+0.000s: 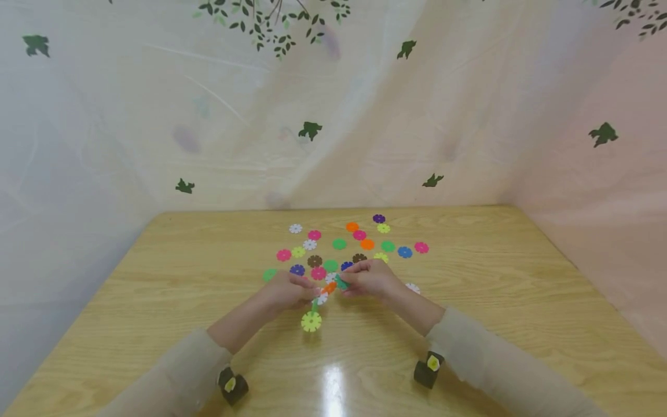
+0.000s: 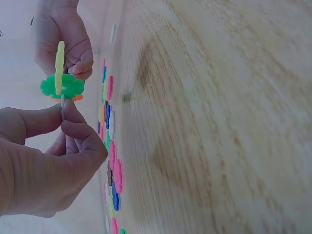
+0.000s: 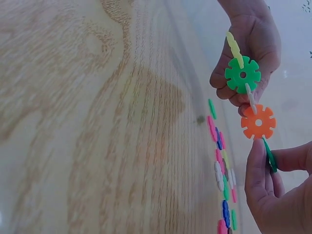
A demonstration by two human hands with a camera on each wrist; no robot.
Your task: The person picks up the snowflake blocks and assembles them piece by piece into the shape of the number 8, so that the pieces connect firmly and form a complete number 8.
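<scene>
Above the table, both hands hold a chain of notched plastic snowflake discs set crosswise to each other. My left hand (image 1: pixel 288 291) pinches the white disc (image 3: pixel 250 97) between thumb and fingertips. Toward me hang a light green disc (image 3: pixel 243 75) and, at the near end, a yellow disc (image 1: pixel 311 322). On the other side of the white one is an orange disc (image 3: pixel 258 122). My right hand (image 1: pixel 371 278) pinches a darker green disc (image 3: pixel 269 156) between thumb and fingers, its edge right at the orange disc's rim; their joint is partly hidden by the fingertips.
Loose discs of several colours lie flat beyond the hands, among them a blue disc (image 1: pixel 405 252), a brown disc (image 1: pixel 315 261) and a pink disc (image 1: pixel 421 247). The wooden table (image 1: pixel 156 289) ends at a pale curtain (image 1: pixel 250 156) behind and at both sides.
</scene>
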